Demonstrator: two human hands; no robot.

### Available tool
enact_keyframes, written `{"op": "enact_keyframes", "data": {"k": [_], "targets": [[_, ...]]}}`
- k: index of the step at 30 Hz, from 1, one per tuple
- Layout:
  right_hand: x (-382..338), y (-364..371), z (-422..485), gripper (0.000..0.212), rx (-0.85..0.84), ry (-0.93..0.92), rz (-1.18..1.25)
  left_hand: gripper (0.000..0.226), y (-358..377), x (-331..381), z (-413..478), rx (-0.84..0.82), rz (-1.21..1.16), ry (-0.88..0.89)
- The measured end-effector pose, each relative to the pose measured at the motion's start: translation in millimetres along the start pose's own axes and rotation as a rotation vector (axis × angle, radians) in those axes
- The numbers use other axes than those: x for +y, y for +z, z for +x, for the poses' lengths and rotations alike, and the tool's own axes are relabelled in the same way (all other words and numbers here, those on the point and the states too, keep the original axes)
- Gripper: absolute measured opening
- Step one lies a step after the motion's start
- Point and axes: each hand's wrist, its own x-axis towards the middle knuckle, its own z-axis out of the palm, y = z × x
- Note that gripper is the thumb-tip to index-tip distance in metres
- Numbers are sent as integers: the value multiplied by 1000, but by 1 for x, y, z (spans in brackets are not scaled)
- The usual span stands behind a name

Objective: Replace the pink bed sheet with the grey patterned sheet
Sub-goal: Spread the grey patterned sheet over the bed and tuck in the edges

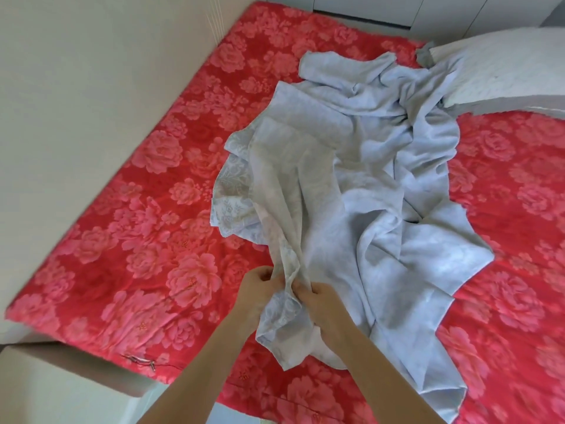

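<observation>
The grey patterned sheet [360,191] lies crumpled in a long heap down the middle of the bed, its far end bunched against the white quilted pillow [501,68] at the upper right and its near end trailing over the bed's front edge; you have one gathered edge of it lifted between your hands, so a thin, half see-through fold rises from them toward the heap; your left hand [255,296] is closed on the fabric from the left, fingers curled into the bunch; your right hand [324,313] is closed on the same bunch just beside it, the two hands nearly touching, with a loose flap hanging below them; under the sheet, the red-pink floral cover [146,215] spreads flat across the whole bed, showing on both sides of the heap; a pale wall [76,87] runs along the bed's left side; white cabinet panels [397,10] stand beyond the far edge.
</observation>
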Motion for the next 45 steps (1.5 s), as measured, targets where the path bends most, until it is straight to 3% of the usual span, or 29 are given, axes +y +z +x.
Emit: {"op": "enact_keyframes", "data": {"k": [2, 5, 8, 10, 13, 20, 23, 26, 30, 32, 34, 37, 38, 42, 45], "targets": [[-9, 0, -10, 16, 189, -137, -72, 26, 1, 8, -10, 42, 0, 56], [-28, 5, -26, 39, 294, -260, -322, 12, 2, 23, -26, 35, 9, 136], [-43, -1, -31, 28, 363, -291, -462, 17, -4, 34, -37, -35, -23, 166], [-55, -13, -31, 39, 395, -247, -345, 24, -10, 42, -43, -70, -93, 142], [-85, -42, -39, 38, 422, -250, -85, 24, -14, 61, -48, -47, -139, 140], [-139, -195, -104, 26, 735, -506, 171, 24, 21, 112, -60, -42, -14, 183], [-137, -284, -159, 13, 917, -632, 178, 39, 74, 139, -77, -102, 92, 209], [-119, -361, -225, 18, 1010, -714, 54, 37, 152, 173, -109, -169, 14, 211], [-64, -425, -297, 34, 859, -770, -256, 34, 283, 219, -174, -256, -48, 241], [-36, -448, -320, 32, 838, -775, -389, 40, 337, 229, -189, -346, -108, 134], [-13, -475, -351, 29, 814, -802, -413, 47, 384, 234, -197, -457, -207, -11], [7, -513, -382, 28, 795, -801, -353, 33, 418, 224, -174, -368, -365, -18], [15, -529, -391, 29, 794, -781, -325, 27, 429, 216, -169, -309, -267, 14], [38, -570, -398, 33, 686, -707, -273, 28, 414, 180, -147, 23, 482, 328], [59, -587, -393, 30, 590, -648, -239, 27, 399, 167, -117, 123, 707, 384]]}}
